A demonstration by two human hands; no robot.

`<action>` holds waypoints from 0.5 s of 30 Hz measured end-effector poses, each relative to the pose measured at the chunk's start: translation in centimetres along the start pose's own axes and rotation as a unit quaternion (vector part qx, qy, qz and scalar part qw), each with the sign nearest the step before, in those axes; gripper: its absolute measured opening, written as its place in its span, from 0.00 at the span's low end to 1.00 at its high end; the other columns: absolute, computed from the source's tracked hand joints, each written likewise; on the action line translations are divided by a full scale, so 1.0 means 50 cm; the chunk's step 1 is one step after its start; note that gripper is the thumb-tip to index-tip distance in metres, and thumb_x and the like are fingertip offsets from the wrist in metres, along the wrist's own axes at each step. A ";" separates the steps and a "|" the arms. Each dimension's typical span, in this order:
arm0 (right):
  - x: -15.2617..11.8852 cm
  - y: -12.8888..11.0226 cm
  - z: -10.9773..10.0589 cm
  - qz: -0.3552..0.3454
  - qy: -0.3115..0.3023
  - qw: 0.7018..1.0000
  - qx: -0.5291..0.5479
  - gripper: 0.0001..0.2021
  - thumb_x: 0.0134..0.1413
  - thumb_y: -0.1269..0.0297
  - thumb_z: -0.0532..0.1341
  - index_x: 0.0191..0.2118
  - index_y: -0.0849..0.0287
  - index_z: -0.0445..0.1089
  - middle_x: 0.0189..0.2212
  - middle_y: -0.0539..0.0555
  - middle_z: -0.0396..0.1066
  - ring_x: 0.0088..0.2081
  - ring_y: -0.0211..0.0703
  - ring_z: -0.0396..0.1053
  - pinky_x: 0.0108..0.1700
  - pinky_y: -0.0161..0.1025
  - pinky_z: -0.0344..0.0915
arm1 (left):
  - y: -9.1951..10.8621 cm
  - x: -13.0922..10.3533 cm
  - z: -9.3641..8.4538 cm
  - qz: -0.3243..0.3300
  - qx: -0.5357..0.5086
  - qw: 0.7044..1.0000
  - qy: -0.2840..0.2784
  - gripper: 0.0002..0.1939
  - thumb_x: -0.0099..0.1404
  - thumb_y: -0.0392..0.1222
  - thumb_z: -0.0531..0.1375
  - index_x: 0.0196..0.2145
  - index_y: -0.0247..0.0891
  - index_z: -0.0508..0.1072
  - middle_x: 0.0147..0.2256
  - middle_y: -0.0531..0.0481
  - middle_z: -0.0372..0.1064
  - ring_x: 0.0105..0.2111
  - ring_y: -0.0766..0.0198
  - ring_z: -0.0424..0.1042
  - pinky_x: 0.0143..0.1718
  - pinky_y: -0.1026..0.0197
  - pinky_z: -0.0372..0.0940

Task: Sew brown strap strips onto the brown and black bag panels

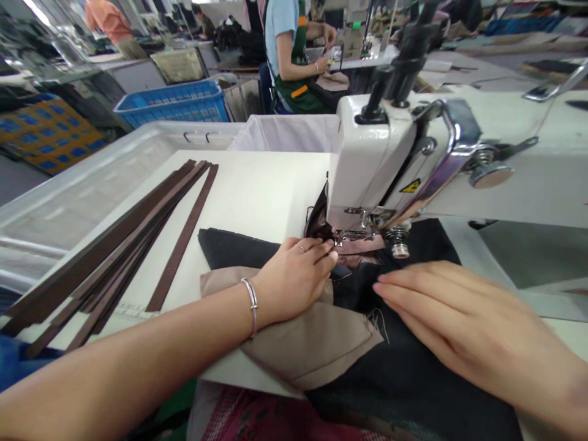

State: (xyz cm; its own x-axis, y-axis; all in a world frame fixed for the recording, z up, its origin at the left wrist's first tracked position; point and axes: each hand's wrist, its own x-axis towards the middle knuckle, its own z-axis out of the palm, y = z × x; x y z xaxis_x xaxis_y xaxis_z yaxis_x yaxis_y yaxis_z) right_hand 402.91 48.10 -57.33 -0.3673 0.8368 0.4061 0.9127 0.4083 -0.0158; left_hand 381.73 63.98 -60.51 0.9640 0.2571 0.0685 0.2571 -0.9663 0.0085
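The right hand [459,315] slants over the black cloth [390,373], gripping nothing I can see, while the flat, unclenched left hand [296,278] sits closer to the brown strip [361,246], crosswise to its right by the presser foot [339,241].

From where I stand, the right hand [463,318] looks blurry. The left hand [294,278] hides part of the tan cloth [316,340], and the black cloth [395,373] goes out of sight at the bottom. The sewing machine [441,196] runs off to the right. Behind, a person in blue [283,30] is cut off up top.
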 end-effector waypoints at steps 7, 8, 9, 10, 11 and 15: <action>0.078 0.057 0.089 0.068 -0.011 0.997 -0.035 0.14 0.60 0.71 0.55 0.49 0.59 0.70 0.46 0.58 0.72 0.46 0.50 0.69 0.49 0.48 0.67 | 0.000 0.002 -0.003 0.003 -0.008 1.000 -0.006 0.21 0.71 0.42 0.47 0.59 0.37 0.60 0.60 0.44 0.57 0.58 0.53 0.56 0.55 0.48 0.55; 0.079 0.060 0.095 0.081 0.000 0.996 -0.040 0.13 0.59 0.71 0.55 0.47 0.59 0.72 0.44 0.57 0.73 0.44 0.50 0.70 0.47 0.47 0.68 | 0.000 0.002 -0.003 0.004 -0.008 1.000 -0.007 0.21 0.71 0.43 0.47 0.59 0.36 0.60 0.60 0.43 0.57 0.58 0.52 0.56 0.55 0.48 0.55; 0.077 0.061 0.099 0.094 0.013 0.994 -0.047 0.12 0.59 0.71 0.55 0.45 0.59 0.73 0.41 0.57 0.73 0.42 0.50 0.70 0.44 0.45 0.68 | -0.001 0.003 -0.003 0.006 -0.008 1.000 -0.007 0.21 0.71 0.43 0.47 0.59 0.36 0.60 0.60 0.43 0.57 0.58 0.52 0.56 0.56 0.48 0.55; 0.075 0.061 0.102 0.104 0.026 0.993 -0.056 0.11 0.59 0.70 0.55 0.42 0.59 0.74 0.39 0.57 0.74 0.39 0.49 0.71 0.41 0.44 0.69 | -0.001 0.004 -0.003 0.006 -0.007 1.000 -0.007 0.22 0.71 0.43 0.47 0.60 0.36 0.59 0.60 0.42 0.57 0.58 0.52 0.56 0.56 0.48 0.55; 0.072 0.060 0.105 0.111 0.034 0.991 -0.066 0.10 0.60 0.70 0.56 0.41 0.59 0.74 0.37 0.56 0.74 0.37 0.48 0.71 0.39 0.42 0.68 | -0.001 0.005 -0.004 0.007 -0.007 1.000 -0.009 0.22 0.71 0.43 0.46 0.60 0.35 0.59 0.60 0.42 0.57 0.58 0.52 0.56 0.56 0.48 0.55; 0.067 0.057 0.112 0.126 0.040 0.986 -0.102 0.09 0.60 0.70 0.56 0.40 0.61 0.74 0.35 0.57 0.74 0.32 0.46 0.70 0.33 0.40 0.65 | 0.000 0.006 -0.006 0.009 -0.010 1.000 -0.015 0.22 0.71 0.43 0.46 0.60 0.35 0.59 0.60 0.41 0.57 0.58 0.52 0.56 0.56 0.47 0.55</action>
State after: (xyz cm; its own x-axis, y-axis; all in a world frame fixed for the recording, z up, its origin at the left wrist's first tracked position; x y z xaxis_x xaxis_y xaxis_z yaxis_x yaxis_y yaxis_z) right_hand 403.28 54.12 -61.11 -0.1166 0.8677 0.4832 0.9932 0.1022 0.0561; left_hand 381.99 64.06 -60.21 0.9700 0.2400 0.0392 0.2391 -0.9706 0.0266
